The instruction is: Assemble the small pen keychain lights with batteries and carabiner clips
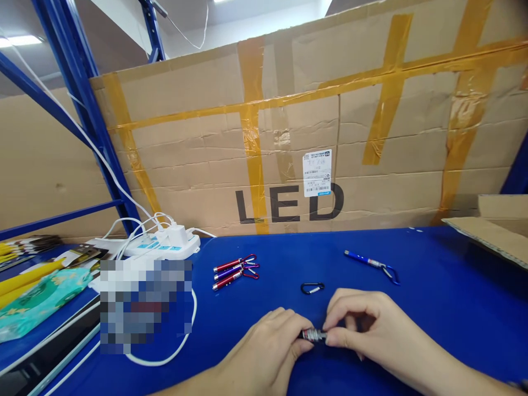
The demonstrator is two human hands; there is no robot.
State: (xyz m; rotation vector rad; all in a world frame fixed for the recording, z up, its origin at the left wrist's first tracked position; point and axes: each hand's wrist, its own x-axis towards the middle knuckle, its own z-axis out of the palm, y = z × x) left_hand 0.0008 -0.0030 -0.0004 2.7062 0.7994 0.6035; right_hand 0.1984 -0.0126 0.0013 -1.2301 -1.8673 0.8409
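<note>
Between my hands is a small black penlight with a printed silver label around its barrel. My left hand pinches its left end between thumb and fingers. At the right end, the thumb and fingertips of my right hand are closed on the penlight; that tip is partly hidden. Just beyond the hands a loose black carabiner lies on the blue table. Farther left, three red and purple penlights with carabiner clips lie side by side. A blue penlight with its clip rests at the back right.
A white power strip with plugs and trailing cables sits at the back left, near a blurred-out patch. Yellow items and a green plastic packet lie at far left. A large cardboard sheet stands behind; an open box is at right.
</note>
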